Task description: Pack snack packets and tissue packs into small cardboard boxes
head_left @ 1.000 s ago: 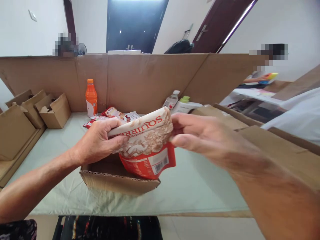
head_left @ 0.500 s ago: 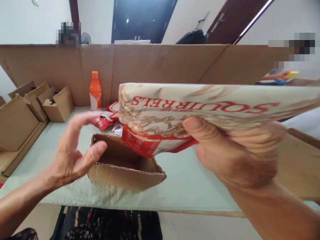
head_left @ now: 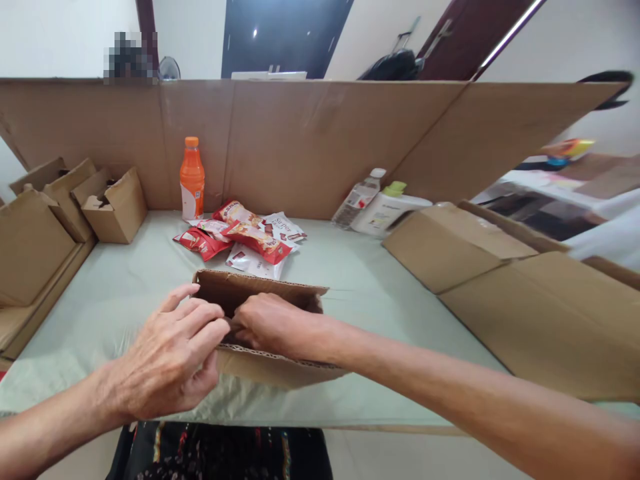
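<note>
An open cardboard box (head_left: 280, 375) stands near the table's front edge. My right hand (head_left: 273, 325) reaches down inside it, its fingers curled and their tips hidden in the dark interior. Whatever those fingers hold, if anything, does not show. At the box's left end is my left hand (head_left: 173, 347), palm down, fingers loosely bent and apart, with nothing seen in it. Its fingertips overlap the rim in view; contact is unclear. No part of the red-and-white snack bag is visible.
Several snack packets (head_left: 255, 240) lie heaped behind the box, beside an upright orange drink bottle (head_left: 192, 180). A clear bottle (head_left: 356, 200) and a white bottle with green cap (head_left: 385, 210) lean against the cardboard partition (head_left: 310, 147). Cardboard boxes flank the table (head_left: 350, 260) left (head_left: 117, 210) and right (head_left: 540, 320).
My right hand has gone from holding the snack bag up in front to reaching into the box. The bag is out of sight. My left hand has come down and right to the box.
</note>
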Demonstrator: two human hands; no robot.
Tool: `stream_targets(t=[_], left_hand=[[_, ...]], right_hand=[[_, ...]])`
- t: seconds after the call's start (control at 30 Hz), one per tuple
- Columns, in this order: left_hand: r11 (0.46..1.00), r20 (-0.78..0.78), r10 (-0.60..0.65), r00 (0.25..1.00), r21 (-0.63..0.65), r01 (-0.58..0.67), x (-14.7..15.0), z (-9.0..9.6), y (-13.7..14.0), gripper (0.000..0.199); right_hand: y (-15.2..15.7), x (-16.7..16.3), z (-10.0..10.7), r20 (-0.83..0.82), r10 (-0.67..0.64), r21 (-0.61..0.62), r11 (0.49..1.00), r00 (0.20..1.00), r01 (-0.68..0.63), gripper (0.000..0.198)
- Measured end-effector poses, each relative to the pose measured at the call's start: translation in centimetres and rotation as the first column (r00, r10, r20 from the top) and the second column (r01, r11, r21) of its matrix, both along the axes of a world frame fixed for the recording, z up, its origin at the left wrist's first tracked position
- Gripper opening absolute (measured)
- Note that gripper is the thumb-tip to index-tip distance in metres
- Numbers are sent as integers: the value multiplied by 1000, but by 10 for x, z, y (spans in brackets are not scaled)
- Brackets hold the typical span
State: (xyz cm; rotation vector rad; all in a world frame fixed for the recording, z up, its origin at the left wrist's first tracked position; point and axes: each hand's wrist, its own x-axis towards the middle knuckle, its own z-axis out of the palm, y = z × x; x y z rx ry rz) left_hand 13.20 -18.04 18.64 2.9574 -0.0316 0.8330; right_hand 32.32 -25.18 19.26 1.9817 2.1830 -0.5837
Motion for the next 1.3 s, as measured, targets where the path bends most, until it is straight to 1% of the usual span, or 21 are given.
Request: stream_targets(t=[0.07,0.13,0.17,0.23,0.27,0.3,0.33,0.4,0.43,0.5,0.53,0.6,0.67,0.77,0.8,0.9,1.0,1.1,1.2,1.23,1.3], left_hand=[[1000,-72,2,997,6,-1,5,5,-4,18],[1000,-187,-10,982,21,14,9,5,-5,11],[999,-237,-20,971,35,29,11,3,-5,6],[996,-293,-37,955,68,59,15,-1,-2,9],[994,-305,-43,951,79,71,16,-3,0,11],[994,-314,-47,948,83,77,17,-3,1,13],[993,-324,-52,945,81,82,17,-3,2,15],[994,-343,-57,938,63,84,19,1,3,16],[995,-356,-58,933,51,82,20,3,3,16],[997,-389,-57,919,21,70,22,7,3,16],[998,-406,-55,912,3,62,23,8,3,16],[999,-436,-48,899,-29,39,25,9,3,17],[998,-468,-45,883,-55,22,27,9,2,19],[997,-483,-55,874,-77,21,29,11,2,21],[996,-479,-60,875,-80,25,30,12,2,21],[995,-463,-75,883,-97,33,31,13,3,21],[992,-460,-89,883,-123,36,32,10,5,21],[991,-514,-90,853,-128,28,33,8,7,20],[993,-545,-78,835,-121,14,34,8,7,15],[993,-545,-77,835,-120,13,34,9,7,13],[992,-544,-84,835,-124,19,33,9,6,12]], right_hand=[[3,0,-1,-34,65,-37,997,997,-66,21],[-3,7,7,-109,94,-37,994,989,-99,21],[-9,14,14,-164,89,-2,996,982,-91,21],[-23,35,29,-297,35,151,989,954,10,22],[-29,49,35,-367,-5,250,963,930,104,24],[-33,65,39,-428,-53,342,914,902,216,27],[-33,81,41,-475,-108,418,846,874,332,31],[-22,113,32,-485,-248,495,712,838,497,35],[-12,126,23,-444,-331,511,670,833,539,33],[16,144,-4,-270,-470,469,699,841,541,30],[31,149,-19,-168,-503,439,732,848,521,35],[59,151,-50,-91,-529,415,750,844,515,52],[79,150,-75,-72,-548,418,742,833,524,58],[92,158,-96,-56,-586,440,712,808,547,39],[93,164,-98,-56,-599,454,697,799,554,35],[95,187,-93,-75,-618,522,644,782,559,39],[105,204,-81,-114,-597,610,588,794,530,43],[124,208,-72,-152,-548,683,543,822,489,46],[137,209,-71,-168,-495,711,538,852,452,49],[137,210,-74,-169,-493,702,547,854,455,49],[131,215,-84,-166,-514,647,588,841,487,40]])
